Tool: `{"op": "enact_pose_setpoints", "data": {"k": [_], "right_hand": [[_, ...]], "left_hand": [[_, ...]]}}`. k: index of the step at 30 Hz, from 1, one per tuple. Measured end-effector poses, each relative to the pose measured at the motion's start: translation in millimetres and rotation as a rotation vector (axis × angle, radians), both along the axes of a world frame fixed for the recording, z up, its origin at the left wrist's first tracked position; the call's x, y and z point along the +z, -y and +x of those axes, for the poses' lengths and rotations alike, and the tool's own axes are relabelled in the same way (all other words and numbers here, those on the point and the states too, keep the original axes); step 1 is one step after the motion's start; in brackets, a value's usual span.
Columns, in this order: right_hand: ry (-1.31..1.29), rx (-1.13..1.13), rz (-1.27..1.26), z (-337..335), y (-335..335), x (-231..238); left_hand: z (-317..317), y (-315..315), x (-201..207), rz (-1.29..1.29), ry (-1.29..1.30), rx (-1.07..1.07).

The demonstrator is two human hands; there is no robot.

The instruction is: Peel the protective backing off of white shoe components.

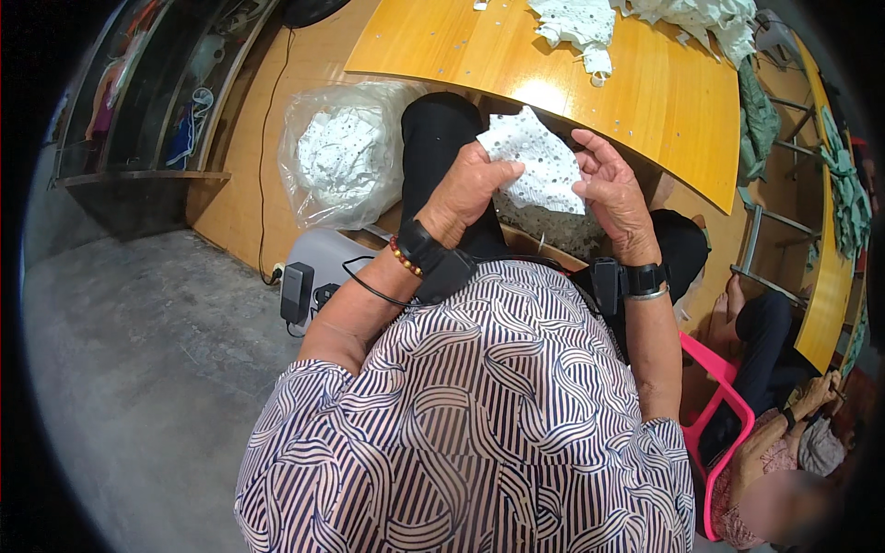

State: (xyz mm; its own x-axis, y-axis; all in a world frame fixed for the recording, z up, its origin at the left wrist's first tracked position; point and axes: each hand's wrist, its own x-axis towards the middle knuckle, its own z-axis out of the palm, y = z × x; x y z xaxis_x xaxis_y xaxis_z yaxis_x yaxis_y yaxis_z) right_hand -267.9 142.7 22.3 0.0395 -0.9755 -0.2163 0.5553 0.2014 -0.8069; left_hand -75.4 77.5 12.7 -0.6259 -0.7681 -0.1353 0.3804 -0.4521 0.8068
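Observation:
A white piece of cloth with dark spots (530,157) is held up between my hands, above my lap. My left hand (468,189) is closed on its left edge, thumb lying on top. At the right edge, my right hand (613,189) pinches the cloth between thumb and curled fingers, while its index finger is raised. Under the cloth, between my knees, there is a greyish speckled mass (553,226), partly hidden; its kind I cannot make out.
A clear plastic bag of white cloth (341,157) stands left of my knee. Ahead, the yellow wooden table (442,46) bears white spotted cloth pieces (581,32). A pink chair (714,369) and a seated person (774,452) are at right. Shelves (147,101) stand at far left.

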Motion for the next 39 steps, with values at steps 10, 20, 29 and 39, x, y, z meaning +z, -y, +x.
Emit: {"op": "enact_pose_setpoints", "data": {"k": [10,20,29,39], "right_hand": [[-0.075,0.017,-0.024,1,8,5],[-0.155,0.073,-0.019,7,19,24],[-0.655,-0.165,-0.024,-36,42,49],[-1.974,-0.272,-0.016,-43,115,36]], "left_hand": [[17,13,-5,0.231,-0.184,0.033],[48,20,-5,0.209,-0.188,0.140],[158,91,-50,0.270,-0.187,0.664],[196,75,-113,0.980,-0.042,0.943]]}}
